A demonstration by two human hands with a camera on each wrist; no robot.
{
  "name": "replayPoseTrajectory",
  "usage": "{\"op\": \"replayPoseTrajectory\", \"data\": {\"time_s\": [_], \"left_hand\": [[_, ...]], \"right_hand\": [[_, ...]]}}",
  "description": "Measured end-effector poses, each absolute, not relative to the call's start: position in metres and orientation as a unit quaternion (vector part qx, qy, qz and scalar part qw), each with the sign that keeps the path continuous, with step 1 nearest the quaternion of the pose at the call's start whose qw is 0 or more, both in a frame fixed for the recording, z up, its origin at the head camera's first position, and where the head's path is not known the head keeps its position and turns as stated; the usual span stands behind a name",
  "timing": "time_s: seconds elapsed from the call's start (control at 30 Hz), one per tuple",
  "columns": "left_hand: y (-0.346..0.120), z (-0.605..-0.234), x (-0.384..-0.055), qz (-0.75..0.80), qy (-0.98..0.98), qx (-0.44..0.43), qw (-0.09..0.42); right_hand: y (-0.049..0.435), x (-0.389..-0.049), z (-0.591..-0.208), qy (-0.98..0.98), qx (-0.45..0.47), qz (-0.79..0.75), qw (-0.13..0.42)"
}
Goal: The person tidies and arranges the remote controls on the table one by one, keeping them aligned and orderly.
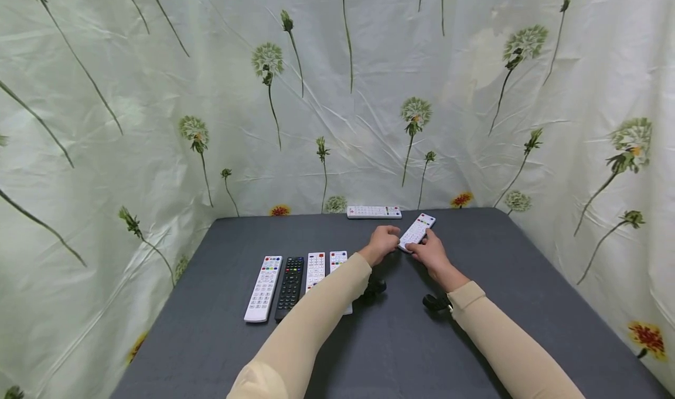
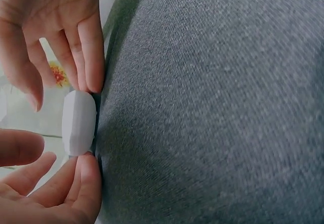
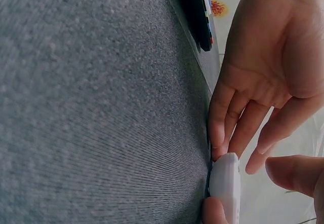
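A white remote control (image 1: pixel 416 232) lies slanted on the grey table between both hands. My left hand (image 1: pixel 382 244) is at its left side; in the left wrist view its fingertips (image 2: pixel 87 171) touch the remote's edge, with the thumb held away. From the other side my right hand (image 1: pixel 432 255) touches the remote, its fingers (image 2: pixel 91 57) mostly straight and its thumb off the casing in the left wrist view. The right wrist view shows the white remote's end (image 3: pixel 230 183) low in the picture, between fingertips of both hands.
Another white remote (image 1: pixel 374 212) lies crosswise at the table's back edge. To the left stands a row: a white remote (image 1: pixel 263 287), a black remote (image 1: pixel 290 285) and two more white ones, partly behind my left sleeve (image 1: pixel 321 317). Flowered curtain (image 1: pixel 369 123) surrounds the table (image 1: pixel 401 340).
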State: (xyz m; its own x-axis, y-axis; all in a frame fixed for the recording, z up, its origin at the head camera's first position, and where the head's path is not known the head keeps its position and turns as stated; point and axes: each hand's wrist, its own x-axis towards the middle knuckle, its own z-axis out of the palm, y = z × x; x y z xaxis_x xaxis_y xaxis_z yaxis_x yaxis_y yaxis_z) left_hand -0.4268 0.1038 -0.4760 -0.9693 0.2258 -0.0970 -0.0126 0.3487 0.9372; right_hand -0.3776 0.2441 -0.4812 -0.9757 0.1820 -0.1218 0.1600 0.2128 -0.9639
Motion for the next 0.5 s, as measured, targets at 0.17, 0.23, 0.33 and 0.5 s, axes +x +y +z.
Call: {"op": "replayPoseTrajectory", "data": {"time_s": [0.17, 0.23, 0.33, 0.5], "left_hand": [[0.1045, -0.4789, -0.4284, 0.567, 0.814, 0.061, 0.106], [0.1044, -0.4803, -0.4295, 0.577, 0.808, 0.051, 0.109], [0.1039, -0.4818, -0.4302, 0.600, 0.790, 0.035, 0.118], [0.1046, -0.4843, -0.4287, 0.632, 0.763, 0.025, 0.135]], "right_hand": [[0.2451, -0.3816, -0.4801, -0.745, -0.127, 0.655, -0.001], [0.2463, -0.3822, -0.4800, -0.733, -0.133, 0.667, -0.011], [0.2486, -0.3816, -0.4805, -0.718, -0.140, 0.681, -0.027], [0.2524, -0.3788, -0.4828, -0.706, -0.147, 0.692, -0.036]]}}
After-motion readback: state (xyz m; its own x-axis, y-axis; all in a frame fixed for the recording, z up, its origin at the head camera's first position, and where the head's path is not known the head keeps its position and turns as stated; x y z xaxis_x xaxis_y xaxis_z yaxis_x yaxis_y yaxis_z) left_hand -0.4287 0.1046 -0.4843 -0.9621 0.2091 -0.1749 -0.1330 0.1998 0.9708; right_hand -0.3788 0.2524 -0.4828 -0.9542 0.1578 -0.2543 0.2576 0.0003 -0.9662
